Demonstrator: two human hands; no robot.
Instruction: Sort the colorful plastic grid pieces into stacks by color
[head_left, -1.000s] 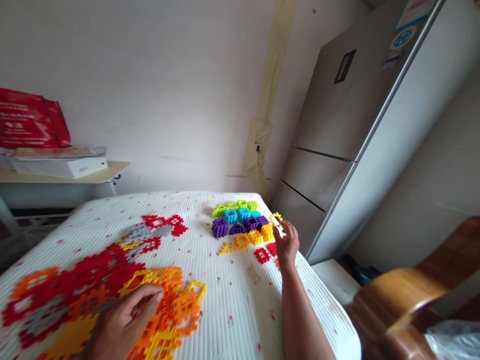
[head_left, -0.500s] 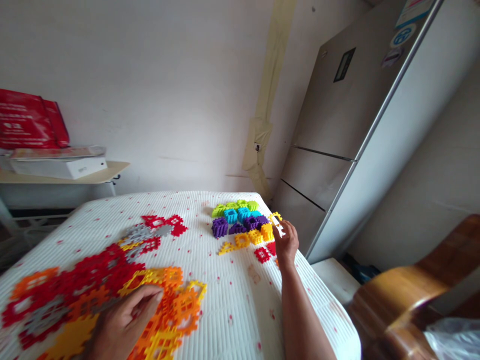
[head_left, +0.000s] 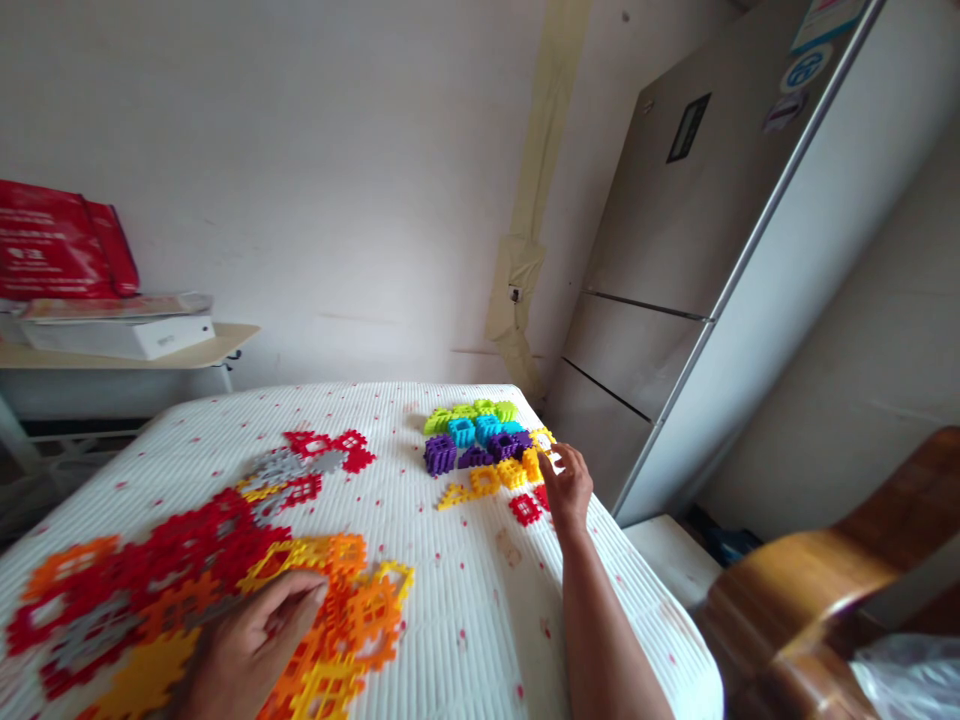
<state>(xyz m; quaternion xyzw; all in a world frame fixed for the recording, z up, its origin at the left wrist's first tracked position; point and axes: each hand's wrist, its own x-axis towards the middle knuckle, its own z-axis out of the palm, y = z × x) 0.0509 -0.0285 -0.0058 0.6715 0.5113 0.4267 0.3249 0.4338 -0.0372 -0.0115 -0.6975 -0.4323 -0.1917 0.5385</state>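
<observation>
My right hand (head_left: pixel 568 485) pinches a yellow toy building piece (head_left: pixel 543 438) with notched edges, at the right end of a row of stacked yellow pieces (head_left: pixel 511 472). Two red pieces (head_left: pixel 524 509) lie just below, one partly behind the hand. Purple stacks (head_left: pixel 440 454), blue stacks (head_left: pixel 461 431) and green stacks (head_left: pixel 451 412) stand in rows behind. My left hand (head_left: pixel 251 645) hovers over or rests on a loose heap of orange pieces (head_left: pixel 373 615), thumb and forefinger together; whether something is between them is hidden.
Red pieces (head_left: pixel 199 535) and grey pieces (head_left: pixel 94 628) spread across the table's left side. A white quilted cover (head_left: pixel 450 570) lies over the table. A fridge (head_left: pixel 652 250) stands at the right, a wooden chair (head_left: pixel 810 550) nearer. A shelf (head_left: pixel 217 342) holds a red bag (head_left: pixel 60 240).
My right hand has moved slightly left with the yellow piece, bringing it closer to the end of the yellow and purple stacks. My left hand has stayed in place.
</observation>
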